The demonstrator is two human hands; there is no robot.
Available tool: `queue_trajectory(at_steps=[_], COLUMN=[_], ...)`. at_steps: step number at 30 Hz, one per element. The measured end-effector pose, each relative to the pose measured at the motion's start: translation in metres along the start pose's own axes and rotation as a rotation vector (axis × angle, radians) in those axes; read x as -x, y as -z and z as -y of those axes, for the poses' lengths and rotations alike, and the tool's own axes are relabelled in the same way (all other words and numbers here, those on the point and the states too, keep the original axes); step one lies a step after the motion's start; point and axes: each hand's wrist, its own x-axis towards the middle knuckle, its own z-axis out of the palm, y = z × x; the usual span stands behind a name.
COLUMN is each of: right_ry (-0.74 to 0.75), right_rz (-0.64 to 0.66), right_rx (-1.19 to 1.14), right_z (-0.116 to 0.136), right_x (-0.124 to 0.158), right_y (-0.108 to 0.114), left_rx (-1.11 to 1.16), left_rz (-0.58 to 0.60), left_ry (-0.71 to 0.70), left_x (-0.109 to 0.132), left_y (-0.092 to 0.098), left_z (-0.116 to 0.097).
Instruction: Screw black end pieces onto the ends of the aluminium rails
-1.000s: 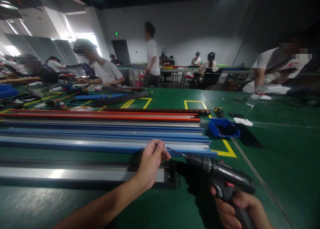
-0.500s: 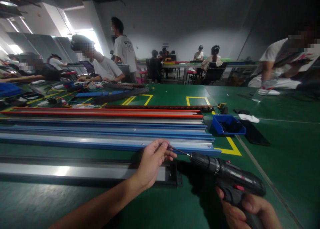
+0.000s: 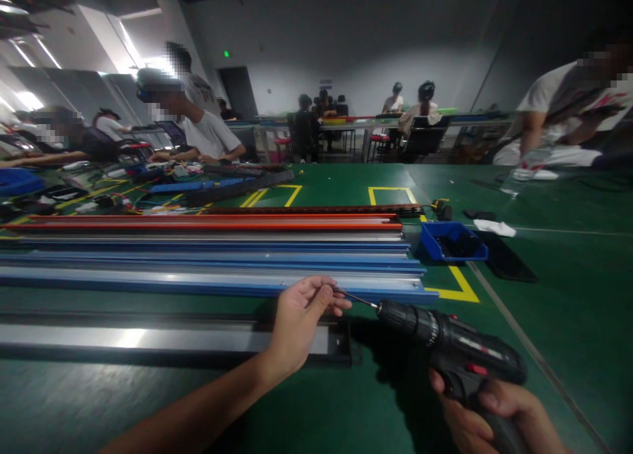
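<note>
My right hand (image 3: 487, 418) grips the handle of a black cordless drill (image 3: 452, 345) at the lower right, its thin bit (image 3: 356, 299) pointing left. My left hand (image 3: 301, 319) reaches in from the lower left with thumb and fingers pinched at the tip of the bit, holding something too small to make out. Both sit just in front of a long blue and silver rail (image 3: 212, 282) and above the right end of a black and silver rail (image 3: 163, 342) on the green table (image 3: 346, 408).
Several more blue, silver and red rails (image 3: 208, 226) lie stacked behind. A blue parts bin (image 3: 452, 243) stands at their right end, by yellow floor-tape marks. A black flat pad (image 3: 504, 262) and white cloth (image 3: 494, 227) lie right. Other people work at the table's left, right and far end.
The view shifted slightly; a standing person in the background walked left. My hands and the drill stay almost where they were, pinch still at the bit's tip.
</note>
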Motion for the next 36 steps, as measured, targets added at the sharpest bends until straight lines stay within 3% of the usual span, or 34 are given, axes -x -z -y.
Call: queue_trajectory(at_steps=[5, 8, 13, 17, 21, 23, 29, 36], right_ry=[-0.074, -0.057, -0.003, 0.068, 0.106, 0.092, 0.062, 0.036], right_rz=[0.055, 0.068, 0.053, 0.038, -0.062, -0.101, -0.078, 0.032], right_rx=[0.134, 0.073, -0.017, 0.029, 0.105, 0.152, 0.173, 0.139], right_z=[0.004, 0.006, 0.016, 0.026, 0.035, 0.037, 0.036, 0.041], right_x=[0.006, 0.006, 0.006, 0.01, 0.014, 0.016, 0.018, 0.013], right_y=[-0.01, -0.011, -0.01, -0.015, -0.018, -0.016, -0.007, -0.005], left_rx=[-0.072, -0.077, -0.15, -0.487, -0.945, -1.083, -1.253, -1.274], left_rz=[-0.006, 0.011, 0.258, 0.315, 0.697, 0.828, 0.919, 0.956], left_ry=[-0.097, -0.085, -0.01, -0.1, -0.271, -0.337, -0.436, -0.304], left_x=[0.004, 0.004, 0.002, 0.0, 0.001, 0.002, -0.001, -0.008], left_y=[0.003, 0.004, 0.009, 0.018, 0.022, 0.022, 0.018, 0.026], left_z=[0.002, 0.001, -0.005, -0.021, -0.03, -0.027, -0.018, -0.028])
